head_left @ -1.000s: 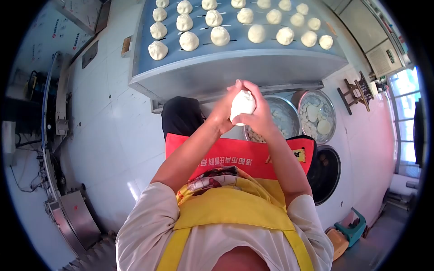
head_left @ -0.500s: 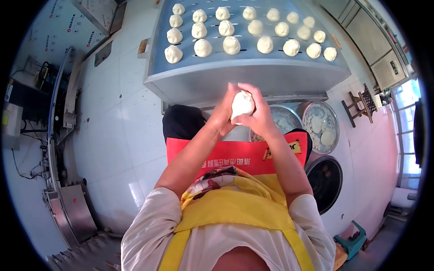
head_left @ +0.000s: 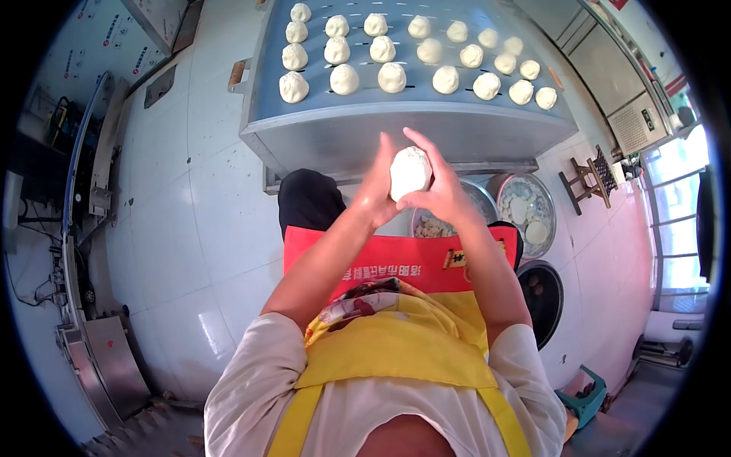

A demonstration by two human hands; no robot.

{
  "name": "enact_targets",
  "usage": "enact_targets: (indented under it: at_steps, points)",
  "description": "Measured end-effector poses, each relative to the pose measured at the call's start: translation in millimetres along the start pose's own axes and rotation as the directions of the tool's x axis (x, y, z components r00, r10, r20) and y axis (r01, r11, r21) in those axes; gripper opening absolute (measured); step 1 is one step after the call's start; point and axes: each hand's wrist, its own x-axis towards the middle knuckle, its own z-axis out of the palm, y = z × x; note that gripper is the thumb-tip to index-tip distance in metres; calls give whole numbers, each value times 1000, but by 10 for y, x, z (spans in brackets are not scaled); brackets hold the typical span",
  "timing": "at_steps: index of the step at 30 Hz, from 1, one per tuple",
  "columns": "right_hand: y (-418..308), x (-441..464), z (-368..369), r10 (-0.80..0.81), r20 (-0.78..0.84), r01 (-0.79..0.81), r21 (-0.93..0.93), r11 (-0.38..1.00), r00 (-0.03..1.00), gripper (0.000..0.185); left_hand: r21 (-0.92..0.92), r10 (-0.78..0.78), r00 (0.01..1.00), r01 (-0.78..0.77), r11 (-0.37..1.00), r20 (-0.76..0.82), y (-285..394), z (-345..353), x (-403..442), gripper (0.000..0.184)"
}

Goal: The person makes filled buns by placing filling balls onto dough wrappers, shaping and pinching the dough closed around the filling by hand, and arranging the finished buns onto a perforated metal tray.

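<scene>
A white ball of dough (head_left: 410, 174) with a pleated top is held between my two hands, in front of the tray's near edge. My left hand (head_left: 373, 183) presses its palm against the left side, fingers pointing up. On the right side, my right hand (head_left: 443, 186) cups the dough, its thumb along the bottom and its fingers stretched upward. Rows of similar dough balls (head_left: 392, 77) sit on the blue tray surface (head_left: 320, 106) beyond my hands.
Two metal bowls, one with dough pieces (head_left: 434, 227) and one with pale discs in it (head_left: 550, 199), stand right of my knees. Nearby are a black tub (head_left: 556, 305), a small wooden stool (head_left: 585, 181) and a teal container (head_left: 590, 404).
The fingers of both hands have spread farther apart at the top, so more of the dough ball shows. The view has shifted slightly.
</scene>
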Motion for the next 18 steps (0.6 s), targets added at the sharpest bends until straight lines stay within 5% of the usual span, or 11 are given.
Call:
enact_targets:
  at_steps: [3, 7, 10, 13, 16, 18]
  points:
    - [229, 69, 177, -10, -212, -10, -94, 995, 977, 92, -36, 64, 997, -66, 997, -50, -47, 2, 16, 73]
    - [123, 105, 242, -102, -200, 103, -7, 995, 974, 85, 73, 32, 996, -25, 997, -88, 40, -94, 53, 70]
    - [242, 161, 314, -27, -312, -13, -127, 992, 950, 75, 80, 38, 994, -30, 996, -99, 41, -111, 62, 69]
    - [259, 224, 239, -48, -214, 71, 104, 992, 976, 56, 112, 3, 995, 8, 994, -97, 104, -126, 37, 67]
    - [240, 231, 212, 159, -96, -125, 292, 948, 983, 42, 82, -34, 998, 39, 996, -60, 111, -152, 70, 69]
    - [351, 275, 241, 121, -244, -84, 157, 984, 962, 39, -29, -9, 994, 6, 1000, -110, 58, -158, 92, 71]
